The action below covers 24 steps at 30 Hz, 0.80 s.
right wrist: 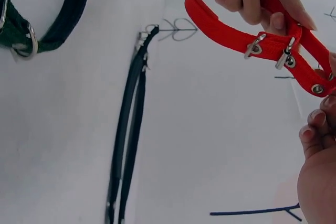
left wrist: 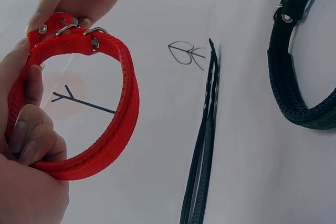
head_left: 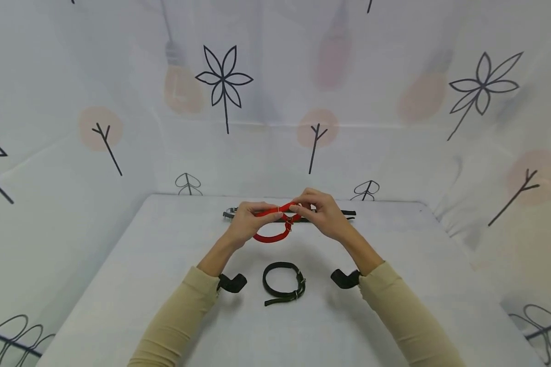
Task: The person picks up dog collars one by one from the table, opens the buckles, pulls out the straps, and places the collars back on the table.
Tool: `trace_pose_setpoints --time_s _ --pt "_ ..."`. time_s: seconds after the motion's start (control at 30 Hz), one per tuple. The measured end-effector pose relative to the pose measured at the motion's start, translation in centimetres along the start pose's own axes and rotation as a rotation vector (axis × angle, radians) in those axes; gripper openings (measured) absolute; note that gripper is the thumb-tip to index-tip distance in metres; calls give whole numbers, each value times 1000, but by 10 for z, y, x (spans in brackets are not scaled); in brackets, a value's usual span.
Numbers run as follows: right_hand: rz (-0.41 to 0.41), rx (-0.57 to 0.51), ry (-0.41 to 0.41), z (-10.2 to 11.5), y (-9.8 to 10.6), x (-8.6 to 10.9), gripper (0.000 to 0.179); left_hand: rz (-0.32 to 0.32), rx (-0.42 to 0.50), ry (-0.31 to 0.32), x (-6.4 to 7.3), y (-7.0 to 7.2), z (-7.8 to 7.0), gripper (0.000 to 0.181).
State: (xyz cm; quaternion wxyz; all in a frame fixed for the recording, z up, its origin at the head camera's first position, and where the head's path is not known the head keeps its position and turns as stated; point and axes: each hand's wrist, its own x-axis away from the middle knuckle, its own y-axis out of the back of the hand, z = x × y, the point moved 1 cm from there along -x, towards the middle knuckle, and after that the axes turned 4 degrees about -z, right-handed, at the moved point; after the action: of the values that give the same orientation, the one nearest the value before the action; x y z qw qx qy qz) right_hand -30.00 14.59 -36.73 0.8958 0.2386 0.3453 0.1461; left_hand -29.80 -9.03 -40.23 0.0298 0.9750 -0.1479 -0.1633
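Note:
A red buckled collar (head_left: 270,239) is held up above the far part of the table, between both hands. My left hand (head_left: 247,220) grips its band, fingers curled through the loop in the left wrist view. With thumb and fingers, my right hand (head_left: 323,213) pinches the strap's free end. The right wrist view shows a metal buckle (right wrist: 286,56), a ring (right wrist: 255,47) and an eyelet (right wrist: 317,88) on the red collar. Nearer me, a dark green collar (head_left: 281,294) lies on the table, looped and buckled, its tail pointing left.
Behind the hands, several long dark straps (head_left: 348,212) lie across the table's back, partly hidden. The white table (head_left: 133,285) meets a white cloth backdrop (head_left: 271,158) printed with flowers and twigs. Black wrist cameras (head_left: 232,283) jut inward from both sleeves.

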Motion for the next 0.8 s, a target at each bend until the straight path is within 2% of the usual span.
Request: trace_pose_setpoints --time_s 0.13,0.3,0.57,0.67,0.8 --pt "43 8 10 5 3 -4 13 14 -46 -15 -1 0 -2 23" --pt "90 9 24 8 2 -6 12 59 -24 -22 -2 -1 -1 24" --pt "-90 36 -13 6 12 -1 10 -2 14 3 2 4 2 27" --pt "-107 65 -67 10 15 -1 11 -8 9 -6 1 5 2 26" --pt "-128 42 -157 12 18 0 14 -38 -2 -19 1 6 1 29"
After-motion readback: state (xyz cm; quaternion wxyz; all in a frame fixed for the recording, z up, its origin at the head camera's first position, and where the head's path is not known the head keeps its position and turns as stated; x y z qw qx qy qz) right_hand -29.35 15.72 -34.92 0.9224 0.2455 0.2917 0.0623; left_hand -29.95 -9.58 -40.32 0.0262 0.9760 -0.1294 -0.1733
